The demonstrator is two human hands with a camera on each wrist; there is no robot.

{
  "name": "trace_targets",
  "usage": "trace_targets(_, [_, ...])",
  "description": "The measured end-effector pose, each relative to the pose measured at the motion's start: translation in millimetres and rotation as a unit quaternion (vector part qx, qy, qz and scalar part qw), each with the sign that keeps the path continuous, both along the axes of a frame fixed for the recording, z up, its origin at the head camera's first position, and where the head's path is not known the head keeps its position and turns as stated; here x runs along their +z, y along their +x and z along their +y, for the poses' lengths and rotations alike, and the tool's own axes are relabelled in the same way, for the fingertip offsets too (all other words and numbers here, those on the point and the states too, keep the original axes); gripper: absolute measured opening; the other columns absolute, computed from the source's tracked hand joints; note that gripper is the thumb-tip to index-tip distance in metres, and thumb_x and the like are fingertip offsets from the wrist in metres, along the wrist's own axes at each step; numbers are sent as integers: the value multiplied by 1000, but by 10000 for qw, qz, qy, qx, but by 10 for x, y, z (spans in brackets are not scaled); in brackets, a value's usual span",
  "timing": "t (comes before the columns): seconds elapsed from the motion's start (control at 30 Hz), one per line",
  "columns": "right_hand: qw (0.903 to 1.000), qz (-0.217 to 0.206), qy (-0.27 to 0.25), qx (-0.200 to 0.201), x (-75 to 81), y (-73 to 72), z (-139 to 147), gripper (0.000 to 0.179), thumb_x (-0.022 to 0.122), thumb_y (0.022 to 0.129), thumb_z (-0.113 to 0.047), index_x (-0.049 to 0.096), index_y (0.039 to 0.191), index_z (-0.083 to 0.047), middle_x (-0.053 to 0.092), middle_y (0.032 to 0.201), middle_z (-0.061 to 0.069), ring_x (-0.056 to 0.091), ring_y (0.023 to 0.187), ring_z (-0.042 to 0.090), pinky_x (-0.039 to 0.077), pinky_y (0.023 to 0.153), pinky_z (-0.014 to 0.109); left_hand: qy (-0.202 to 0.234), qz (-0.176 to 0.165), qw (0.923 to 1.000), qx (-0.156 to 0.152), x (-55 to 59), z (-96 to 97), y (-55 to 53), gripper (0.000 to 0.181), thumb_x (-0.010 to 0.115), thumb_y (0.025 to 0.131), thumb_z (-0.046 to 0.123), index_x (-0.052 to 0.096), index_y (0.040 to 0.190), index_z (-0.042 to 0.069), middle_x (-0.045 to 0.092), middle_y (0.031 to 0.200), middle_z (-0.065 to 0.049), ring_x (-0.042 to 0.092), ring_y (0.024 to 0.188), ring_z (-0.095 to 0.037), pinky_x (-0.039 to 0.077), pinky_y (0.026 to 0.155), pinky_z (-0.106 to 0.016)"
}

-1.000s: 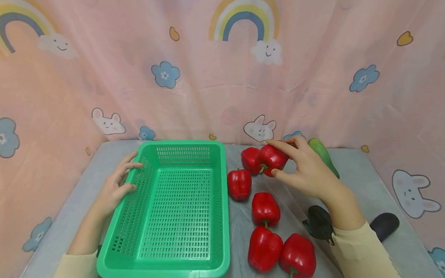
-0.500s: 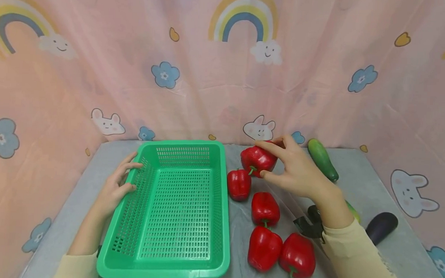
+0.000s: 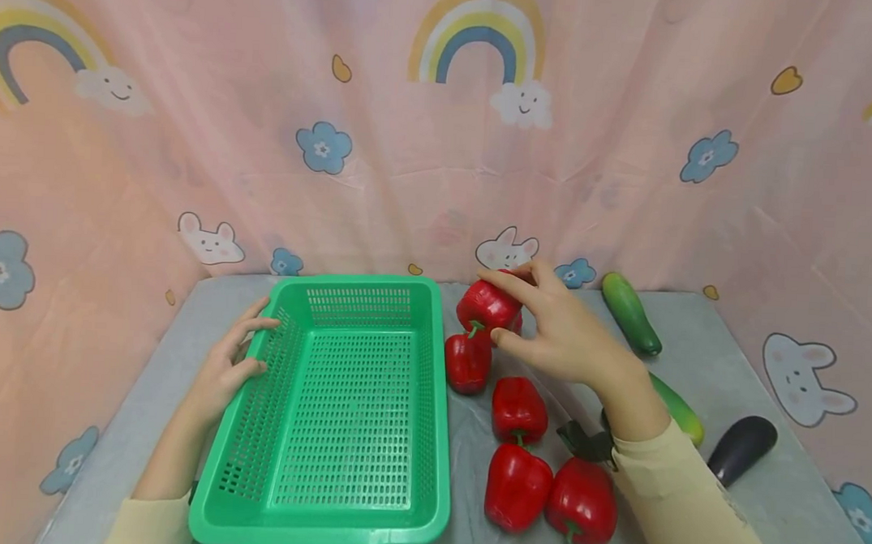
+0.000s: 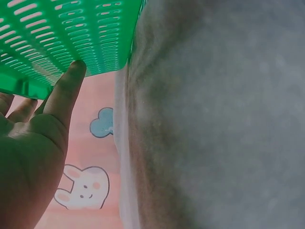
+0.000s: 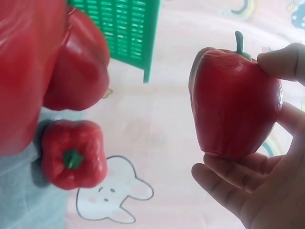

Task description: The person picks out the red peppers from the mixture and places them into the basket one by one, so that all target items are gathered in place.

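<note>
My right hand [image 3: 561, 334] holds a red bell pepper [image 3: 487, 307] above the table's far part, thumb near the green stem and fingers beneath and behind it. The right wrist view shows this bell pepper [image 5: 233, 105] held up against the curtain. Part of another pepper shows behind it in the head view. My left hand [image 3: 229, 360] grips the left rim of a green plastic basket [image 3: 441, 434], fingers over the edge. The basket's bare floor shows. Several more red peppers lie right of it, among them one pepper [image 3: 468, 364] near its right wall.
On the right lie a green cucumber-like vegetable [image 3: 631, 313], a green-yellow one [image 3: 682, 408] partly behind the forearm, and a dark eggplant [image 3: 742, 448]. A black wrist strap mount [image 3: 588, 441] hangs under the right wrist. A pink patterned curtain [image 3: 424, 198] closes off the back.
My right hand has carried the pepper leftward, toward the basket, passing in front of another pepper. The left hand and basket have stayed put.
</note>
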State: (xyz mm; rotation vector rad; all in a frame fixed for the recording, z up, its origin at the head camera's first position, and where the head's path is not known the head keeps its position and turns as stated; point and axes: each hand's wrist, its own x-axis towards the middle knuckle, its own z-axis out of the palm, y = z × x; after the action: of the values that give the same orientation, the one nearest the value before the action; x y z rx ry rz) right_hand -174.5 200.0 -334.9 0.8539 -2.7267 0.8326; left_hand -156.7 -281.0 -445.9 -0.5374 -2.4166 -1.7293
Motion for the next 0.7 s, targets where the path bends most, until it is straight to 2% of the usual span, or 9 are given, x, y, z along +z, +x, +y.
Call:
trace_targets(0.4, [9993, -276, -102, 231, 57, -91, -246, 74, 77, 92, -32, 54, 162, -26, 46, 152, 13, 52, 133, 34, 63, 88, 54, 72, 1, 10000, 39, -17, -7, 4, 57, 54, 88, -16, 56, 144, -8, 26, 180, -11, 11, 165, -44, 10, 122, -80])
trace_targets(0.7, [9980, -312, -260, 481, 89, -154, -422, 78, 79, 90, -34, 52, 163, -27, 47, 152, 12, 50, 136, 32, 64, 89, 53, -7, 50, 10000, 70, -23, -4, -13, 56, 54, 88, -16, 57, 143, -9, 28, 179, -11, 15, 165, -44, 13, 122, -79])
